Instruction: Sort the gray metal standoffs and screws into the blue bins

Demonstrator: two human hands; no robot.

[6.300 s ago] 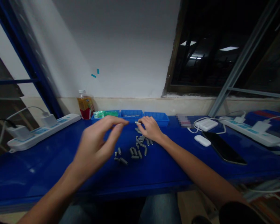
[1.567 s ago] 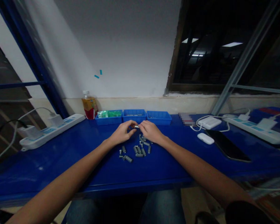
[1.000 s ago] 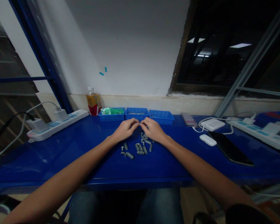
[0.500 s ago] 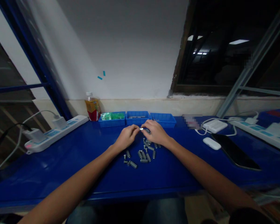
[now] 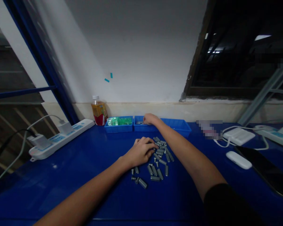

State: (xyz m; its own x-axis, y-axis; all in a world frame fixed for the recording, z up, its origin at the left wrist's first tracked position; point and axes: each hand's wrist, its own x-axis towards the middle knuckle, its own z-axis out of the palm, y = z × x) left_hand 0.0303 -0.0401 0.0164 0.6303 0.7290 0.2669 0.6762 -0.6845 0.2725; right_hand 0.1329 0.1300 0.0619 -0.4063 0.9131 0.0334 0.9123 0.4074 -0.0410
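While the right hand [image 5: 151, 119] dipped into the middle bin [image 5: 142, 128] at centre frame, the left hand [image 5: 139, 153] curled beside metal pieces [image 5: 162, 161] scattered just right of lower centre. Whether either hand's bent fingers were clamped on anything cannot be told.

Right sleeve [image 5: 223, 201]: black, short, hem curved. Left forearm [image 5: 91, 191], right forearm [image 5: 186, 150]: bare. Left hand [image 5: 139, 153], right hand [image 5: 151, 119]: bare.

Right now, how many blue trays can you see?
3: the left tray holding green packets, the middle tray at the right hand, the right tray partly behind the arm.
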